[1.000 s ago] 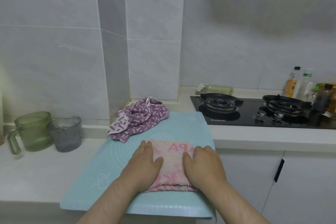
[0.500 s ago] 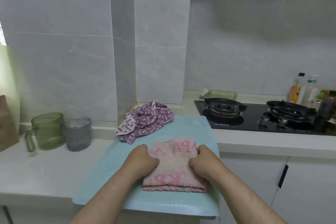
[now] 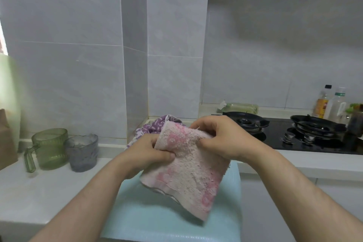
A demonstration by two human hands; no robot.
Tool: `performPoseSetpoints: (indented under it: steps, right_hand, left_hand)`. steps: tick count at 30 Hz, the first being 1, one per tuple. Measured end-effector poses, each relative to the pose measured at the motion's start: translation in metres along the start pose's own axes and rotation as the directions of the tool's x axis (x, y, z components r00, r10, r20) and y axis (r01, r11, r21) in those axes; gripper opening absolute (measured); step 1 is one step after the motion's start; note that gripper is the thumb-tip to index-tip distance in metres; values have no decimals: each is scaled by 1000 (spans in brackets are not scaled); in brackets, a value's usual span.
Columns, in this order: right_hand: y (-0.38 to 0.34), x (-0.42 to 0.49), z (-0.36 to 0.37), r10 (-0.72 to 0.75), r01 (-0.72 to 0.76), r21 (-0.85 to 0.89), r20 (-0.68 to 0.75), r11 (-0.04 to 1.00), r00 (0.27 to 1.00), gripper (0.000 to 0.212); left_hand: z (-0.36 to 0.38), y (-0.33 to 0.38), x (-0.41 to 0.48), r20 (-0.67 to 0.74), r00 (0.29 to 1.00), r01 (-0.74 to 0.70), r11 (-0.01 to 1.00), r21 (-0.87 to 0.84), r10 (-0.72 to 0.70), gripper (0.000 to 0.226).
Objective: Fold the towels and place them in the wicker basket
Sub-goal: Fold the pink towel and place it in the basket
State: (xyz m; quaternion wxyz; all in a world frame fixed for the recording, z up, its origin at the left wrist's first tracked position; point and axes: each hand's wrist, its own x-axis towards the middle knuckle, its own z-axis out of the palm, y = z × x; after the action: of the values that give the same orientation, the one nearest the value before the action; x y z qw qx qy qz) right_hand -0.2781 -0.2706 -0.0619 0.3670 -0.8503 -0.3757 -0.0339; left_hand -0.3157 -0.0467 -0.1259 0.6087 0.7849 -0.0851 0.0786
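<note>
room: tiled kitchen corner, white desk (image 3: pixel 49 192) across the lower left, gas stove (image 3: pixel 294 133) at right, bottles (image 3: pixel 332 104) behind it.
mat: pale blue mat (image 3: pixel 157 218) at bottom centre, lying on the desk.
pink towel: and here's the pink towel (image 3: pixel 188 167), a folded pad held in the air above the mat at frame centre, in both hands.
left hand: the left hand (image 3: pixel 145 155) grips the towel's left edge, thumb on top, fingers curled under.
right hand: the right hand (image 3: pixel 222 139) pinches the upper right edge, fingers curled over it.
axis: the long axis runs from upper centre down to lower right; the free end droops towards the lower right, tilted, not flat.
purple towel: the purple towel (image 3: pixel 155 126) is a crumpled heap behind the hands, mostly hidden, looks unfolded.
step: i'd say folding of the pink one is finished and it's being carried off.
next move: no wicker basket in frame, so it calls for finding it and keeping both grips firm so the layers don't fall open.
left side: green cup (image 3: pixel 51 147) and grey cup (image 3: pixel 83 152), touching.
</note>
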Motion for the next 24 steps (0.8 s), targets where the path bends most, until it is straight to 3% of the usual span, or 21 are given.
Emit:
performPoseSetpoints:
  steps: [2, 5, 8, 10, 11, 15, 18, 24]
  right_hand:
    - [4, 3, -1, 38, -34, 58, -65, 998, 997, 32]
    - [27, 1, 14, 138, -80, 366, -134, 927, 981, 56]
    - [60, 0, 46, 200, -94, 752, -51, 652, 978, 84]
    - [75, 1, 71, 231, -168, 820, 45, 547, 972, 92]
    - [80, 3, 82, 254, -204, 819, 74, 536, 964, 85]
    - [92, 10, 107, 357, -248, 827, 62, 505, 932, 23]
    - [97, 11, 113, 396, -268, 837, 68, 477, 916, 21]
    - [103, 13, 118, 414, -282, 846, 81, 452, 907, 23]
  left_hand:
    - [-4, -1, 1, -50, 999, -13, 989, -147, 5, 35]
    - [-8, -5, 2, -125, 992, -30, 968, -250, -1, 47]
    - [-9, -9, 1, -150, 988, -30, 917, -399, -33, 53]
    - [-8, -16, 3, -183, 979, -4, 879, -477, -95, 46]
    - [-7, -20, 5, -199, 971, 18, 865, -501, -135, 40]
    - [-2, -46, 4, -163, 948, 147, 833, -534, -273, 27]
    - [0, -68, -1, -59, 949, 243, 838, -488, -310, 40]
    - [-6, -81, 1, -77, 956, 209, 842, -498, -283, 38]
